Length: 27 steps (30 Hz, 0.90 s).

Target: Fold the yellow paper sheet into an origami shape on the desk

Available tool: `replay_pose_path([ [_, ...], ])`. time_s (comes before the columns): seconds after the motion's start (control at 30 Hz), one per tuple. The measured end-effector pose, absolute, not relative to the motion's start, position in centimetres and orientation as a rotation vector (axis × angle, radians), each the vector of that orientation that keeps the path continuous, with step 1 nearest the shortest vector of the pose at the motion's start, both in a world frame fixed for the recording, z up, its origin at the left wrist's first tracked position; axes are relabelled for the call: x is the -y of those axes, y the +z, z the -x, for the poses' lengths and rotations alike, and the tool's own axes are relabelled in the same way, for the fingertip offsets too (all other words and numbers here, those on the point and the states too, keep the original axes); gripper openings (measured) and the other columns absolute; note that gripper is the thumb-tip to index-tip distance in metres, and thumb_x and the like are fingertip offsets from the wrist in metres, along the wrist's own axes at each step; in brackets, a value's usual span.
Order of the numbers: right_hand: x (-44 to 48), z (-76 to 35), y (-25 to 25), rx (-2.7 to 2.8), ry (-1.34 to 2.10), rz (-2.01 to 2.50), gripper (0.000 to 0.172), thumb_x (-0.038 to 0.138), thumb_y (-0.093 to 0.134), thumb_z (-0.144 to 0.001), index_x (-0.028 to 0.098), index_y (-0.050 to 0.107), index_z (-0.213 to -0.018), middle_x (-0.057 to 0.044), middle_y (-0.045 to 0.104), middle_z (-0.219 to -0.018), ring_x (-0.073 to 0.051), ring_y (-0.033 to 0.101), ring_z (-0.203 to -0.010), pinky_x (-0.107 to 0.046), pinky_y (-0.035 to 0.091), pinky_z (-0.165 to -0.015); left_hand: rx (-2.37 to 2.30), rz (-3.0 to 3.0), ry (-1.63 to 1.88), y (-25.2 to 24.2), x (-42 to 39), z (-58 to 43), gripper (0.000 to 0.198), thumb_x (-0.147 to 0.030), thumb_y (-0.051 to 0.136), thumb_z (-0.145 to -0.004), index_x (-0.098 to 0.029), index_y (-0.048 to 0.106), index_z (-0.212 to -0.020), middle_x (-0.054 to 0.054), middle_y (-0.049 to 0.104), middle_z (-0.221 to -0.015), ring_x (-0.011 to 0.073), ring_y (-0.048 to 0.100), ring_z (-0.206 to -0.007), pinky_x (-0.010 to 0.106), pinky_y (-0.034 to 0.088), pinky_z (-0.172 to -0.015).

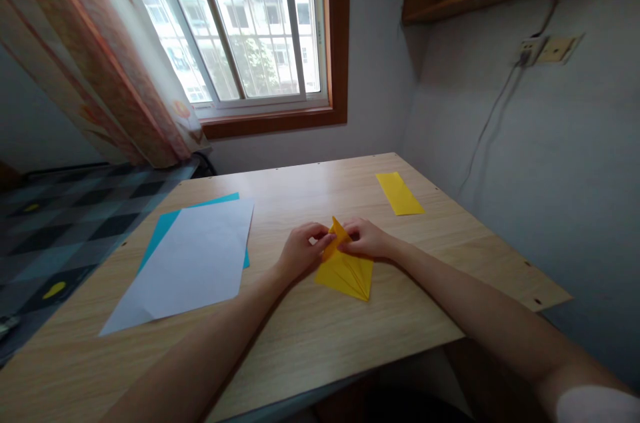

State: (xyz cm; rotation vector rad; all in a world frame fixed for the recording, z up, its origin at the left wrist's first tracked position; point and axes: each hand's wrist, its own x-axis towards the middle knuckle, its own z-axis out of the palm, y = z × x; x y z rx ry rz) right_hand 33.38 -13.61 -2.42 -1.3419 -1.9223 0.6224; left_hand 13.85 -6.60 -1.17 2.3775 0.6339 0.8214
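A partly folded sheet of yellow paper [345,271] is at the middle of the table, its lower part spread and creased towards a corner nearest me. Its far end rises in a narrow point between my hands. My left hand [306,246] pinches the left side of that raised part between thumb and fingers. On the other side, my right hand [367,238] grips the right edge of the same paper, fingers curled. Both hands stay low over the table. The fingertips partly hide the folds at the far end.
White paper [200,256] lies over a blue sheet [159,234] on the left of the wooden table [300,356]. A yellow paper strip [400,194] rests near the far right edge. Behind stand a window and curtain; a cable [487,120] hangs down the right wall.
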Motion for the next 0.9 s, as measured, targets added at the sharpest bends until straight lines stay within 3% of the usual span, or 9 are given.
replay_pose_path([
  [0.13,13.7,-33.22,-2.42,1.984,0.63,1.295,0.009,0.024,0.065,-0.072,0.019,0.071,-0.067,0.0,0.065,-0.068,-0.016,0.056,-0.069,-0.026,0.04,-0.065,-0.525,-2.347,0.817,-1.09,6.55,-13.72,0.027,-0.038,0.053,-0.09,-0.018,0.069,-0.086,0.004,0.069,-0.082,0.0161,0.059,-0.076,0.027,0.045,-0.07],
  [0.47,13.6,-33.07,-2.53,2.014,0.672,1.283,0.009,0.026,0.066,-0.074,0.02,0.072,-0.073,-0.001,0.067,-0.074,-0.018,0.057,-0.074,-0.028,0.042,-0.07,-0.552,-2.395,0.86,-1.18,6.87,-13.76,0.032,-0.041,0.051,-0.09,-0.018,0.068,-0.076,0.002,0.063,-0.07,0.0145,0.055,-0.067,0.026,0.041,-0.064],
  [0.9,13.42,-33.17,-2.72,2.076,0.589,1.189,0.015,0.024,0.064,-0.076,0.016,0.064,-0.063,0.0,0.06,-0.067,-0.014,0.053,-0.068,-0.025,0.039,-0.066,-0.591,-2.369,0.987,-0.99,7.19,-13.85,0.034,-0.04,0.053,-0.091,-0.017,0.069,-0.071,0.001,0.063,-0.064,0.0118,0.054,-0.06,0.022,0.039,-0.057],
])
